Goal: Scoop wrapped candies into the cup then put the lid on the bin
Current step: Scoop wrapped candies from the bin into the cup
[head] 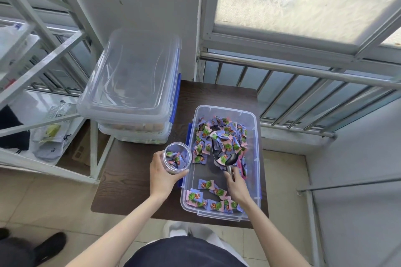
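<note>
Scooping in progress: my right hand point(236, 188) has its fingers point(232, 176) closed round the handle of the metal scoop point(225, 157), whose bowl lies inside the open clear bin point(253, 158) and points into the main heap of wrapped candies point(219, 136) at the far end. A few candies sit in the bowl already; I judge the load partial. My left hand point(161, 174) is wrapped round the clear cup point(177, 156), holding it tilted with its mouth toward the bin, just beside the bin's left wall over the dark desk point(130, 180). The cup holds a modest number of candies, well short of full as far as I can see through the wall. A second, thinner row of candies lies along the near end of the bin, with bare floor between the two groups. Status: cup part filled, further scoops probably needed. Lid step not started; the bin stands uncovered. A clear lid point(130, 71) rests on top of the stacked containers point(134, 134) to the left on the desk; I cannot tell whether it belongs to this bin or to that stack. Remaining: lift scoop, tip into cup, repeat as needed, set cup down, fit lid.
</note>
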`<state>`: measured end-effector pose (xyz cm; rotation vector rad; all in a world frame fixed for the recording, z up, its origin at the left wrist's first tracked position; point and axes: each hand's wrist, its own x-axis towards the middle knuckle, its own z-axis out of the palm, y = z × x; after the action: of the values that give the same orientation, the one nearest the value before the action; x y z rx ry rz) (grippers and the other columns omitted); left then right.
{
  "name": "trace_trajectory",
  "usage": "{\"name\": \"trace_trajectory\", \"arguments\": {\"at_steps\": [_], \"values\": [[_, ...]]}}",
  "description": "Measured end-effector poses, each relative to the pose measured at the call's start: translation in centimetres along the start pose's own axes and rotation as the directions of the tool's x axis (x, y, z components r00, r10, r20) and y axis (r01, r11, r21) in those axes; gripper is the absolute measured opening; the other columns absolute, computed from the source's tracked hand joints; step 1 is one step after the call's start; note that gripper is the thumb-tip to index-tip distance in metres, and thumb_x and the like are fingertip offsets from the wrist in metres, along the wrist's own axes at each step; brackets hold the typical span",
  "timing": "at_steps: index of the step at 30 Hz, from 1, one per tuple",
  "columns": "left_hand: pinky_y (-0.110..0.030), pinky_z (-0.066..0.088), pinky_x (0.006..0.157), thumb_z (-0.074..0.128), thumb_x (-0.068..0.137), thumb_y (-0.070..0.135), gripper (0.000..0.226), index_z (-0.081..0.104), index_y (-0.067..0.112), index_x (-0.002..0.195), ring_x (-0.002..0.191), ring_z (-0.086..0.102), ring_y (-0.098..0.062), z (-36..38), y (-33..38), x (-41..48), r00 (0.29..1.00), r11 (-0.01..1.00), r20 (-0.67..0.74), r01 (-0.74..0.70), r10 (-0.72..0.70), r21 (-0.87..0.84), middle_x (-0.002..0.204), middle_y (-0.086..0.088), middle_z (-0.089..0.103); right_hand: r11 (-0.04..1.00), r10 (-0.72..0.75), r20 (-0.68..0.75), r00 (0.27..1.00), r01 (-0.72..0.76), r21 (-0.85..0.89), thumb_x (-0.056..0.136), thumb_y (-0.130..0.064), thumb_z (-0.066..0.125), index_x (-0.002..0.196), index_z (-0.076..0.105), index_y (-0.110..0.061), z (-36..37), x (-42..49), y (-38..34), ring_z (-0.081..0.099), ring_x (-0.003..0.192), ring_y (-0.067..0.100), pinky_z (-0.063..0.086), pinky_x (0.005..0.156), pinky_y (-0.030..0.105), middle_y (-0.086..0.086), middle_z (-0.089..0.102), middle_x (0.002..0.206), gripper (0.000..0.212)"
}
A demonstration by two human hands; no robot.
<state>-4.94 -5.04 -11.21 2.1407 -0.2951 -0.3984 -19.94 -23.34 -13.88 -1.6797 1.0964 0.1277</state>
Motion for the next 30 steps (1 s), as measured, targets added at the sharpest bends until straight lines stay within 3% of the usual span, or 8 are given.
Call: {"name": "trace_trajectory", "arguments": {"at_steps": [2, 5, 9, 13, 21, 23, 25, 30], "values": [[-0.029, 0.044, 0.092, 0.092, 0.054, 0.030, 0.087, 0.039, 0.019, 0.122, 0.119, 0.046, -0.018, -0.3, 0.0, 0.1, 1.000, 1.000, 0.022, -0.021, 0.021, 0.004, 0.126, -0.003, 0.051, 0.999, -0.032, 0.005, 0.999, 0.033, -0.024, 0.099, -0.031, 0.041, 0.122, 0.044, -0.011, -1.0, -1.4, -0.4, 0.060, 0.075, 0.022, 0.044, 0.065, 0.030, 0.007, 0.062, 0.095, 0.031], [-0.033, 0.045, 0.096, 0.092, 0.052, 0.034, 0.088, 0.040, 0.022, 0.122, 0.119, 0.046, -0.017, -0.9, -0.3, 0.7, 0.994, 0.996, 0.080, -0.077, 0.074, 0.034, 0.126, -0.001, 0.051, 0.995, -0.090, 0.037, 0.995, 0.091, -0.049, 0.099, -0.029, 0.041, 0.118, 0.047, -0.018, -2.5, -3.2, -1.3, 0.057, 0.063, 0.023, 0.040, 0.053, 0.024, 0.022, 0.064, 0.095, 0.022], [-0.036, 0.046, 0.098, 0.092, 0.049, 0.040, 0.091, 0.042, 0.022, 0.123, 0.119, 0.050, -0.019, -1.6, -0.6, 1.6, 0.985, 0.987, 0.138, -0.122, 0.106, 0.108, 0.126, -0.001, 0.054, 0.972, -0.165, 0.116, 0.980, 0.181, -0.151, 0.099, -0.027, 0.043, 0.099, 0.047, -0.021, -4.3, -5.2, -2.3, 0.042, 0.044, 0.001, 0.033, 0.047, 0.014, -0.004, 0.050, 0.065, 0.008], [-0.032, 0.045, 0.093, 0.092, 0.047, 0.044, 0.089, 0.044, 0.023, 0.118, 0.115, 0.051, -0.019, -2.0, -0.1, 2.7, 0.977, 0.981, 0.166, -0.152, 0.131, 0.122, 0.121, 0.001, 0.056, 0.932, -0.197, 0.192, 0.962, 0.244, -0.268, 0.098, -0.027, 0.047, 0.091, 0.046, -0.016, -6.1, -6.4, -3.7, 0.040, 0.050, 0.004, 0.032, 0.051, 0.018, -0.003, 0.049, 0.066, 0.013], [-0.024, 0.039, 0.087, 0.093, 0.047, 0.040, 0.085, 0.045, 0.022, 0.115, 0.110, 0.051, -0.016, -2.3, 0.9, 3.5, 0.953, 0.964, 0.224, -0.236, 0.205, 0.120, 0.117, 0.004, 0.056, 0.809, -0.222, 0.367, 0.903, 0.381, -0.448, 0.098, -0.030, 0.045, 0.087, 0.040, -0.037, -7.2, -8.3, -8.8, 0.045, 0.055, 0.009, 0.036, 0.054, 0.020, -0.009, 0.052, 0.071, 0.014], [-0.023, 0.040, 0.087, 0.093, 0.047, 0.040, 0.085, 0.046, 0.022, 0.115, 0.110, 0.052, -0.014, -2.4, 1.1, 3.4, 0.945, 0.960, 0.233, -0.258, 0.228, 0.106, 0.117, 0.005, 0.056, 0.758, -0.217, 0.377, 0.900, 0.399, -0.516, 0.098, -0.030, 0.045, 0.097, 0.044, -0.026, -7.2, -8.4, -10.2, 0.046, 0.055, 0.007, 0.036, 0.052, 0.020, -0.010, 0.050, 0.069, 0.005], [-0.023, 0.042, 0.087, 0.093, 0.046, 0.041, 0.085, 0.047, 0.023, 0.115, 0.109, 0.053, -0.013, -2.4, 1.2, 3.4, 0.942, 0.958, 0.240, -0.267, 0.237, 0.102, 0.116, 0.006, 0.055, 0.678, -0.219, 0.362, 0.906, 0.408, -0.611, 0.097, -0.034, 0.045, 0.098, 0.046, -0.017, -7.3, -8.5, -11.7, 0.048, 0.057, 0.014, 0.036, 0.052, 0.026, -0.005, 0.051, 0.070, 0.017], [-0.025, 0.044, 0.089, 0.093, 0.045, 0.042, 0.088, 0.045, 0.024, 0.117, 0.112, 0.052, -0.015, -2.3, 0.8, 3.2, 0.941, 0.960, 0.249, -0.261, 0.229, 0.104, 0.118, 0.004, 0.056, 0.374, -0.255, 0.326, 0.910, 0.404, -0.835, 0.098, -0.037, 0.040, 0.101, 0.050, -0.010, -7.4, -9.5, -15.2, 0.052, 0.070, 0.026, 0.041, 0.060, 0.032, 0.011, 0.060, 0.087, 0.029]]}}
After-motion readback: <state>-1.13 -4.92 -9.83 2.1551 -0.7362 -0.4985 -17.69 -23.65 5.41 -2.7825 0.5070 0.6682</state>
